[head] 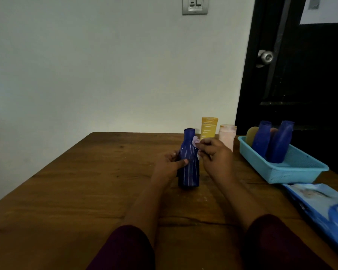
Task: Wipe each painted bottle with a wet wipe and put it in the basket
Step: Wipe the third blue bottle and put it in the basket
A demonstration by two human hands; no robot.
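A dark blue painted bottle [189, 172], streaked with pale lines and open at the neck, stands upright on the brown wooden desk [86, 182], directly in front of the person. The left hand [169, 163] grips the bottle at its waist, its fingers curled round the far side and the thumb laid across the front. The right hand [213, 151] pinches a small crumpled white wet wipe [196, 142] in its bent fingers and holds it against the bottle's right shoulder, just below the neck. Behind the hands, near the wall, a yellow plastic tube [209, 127] and a pale pink bottle [227, 136] stand side by side. To the right, a turquoise plastic mesh basket [293, 175] rests on the desk. It holds two more dark blue bottles [261, 141], which lean toward its far end, and a yellowish item partly hidden beside them. A blue pack of wipes [320, 203] lies on the desk on the near side of the basket. A black door [310, 75] with a round metal knob [265, 57] stands at the right.
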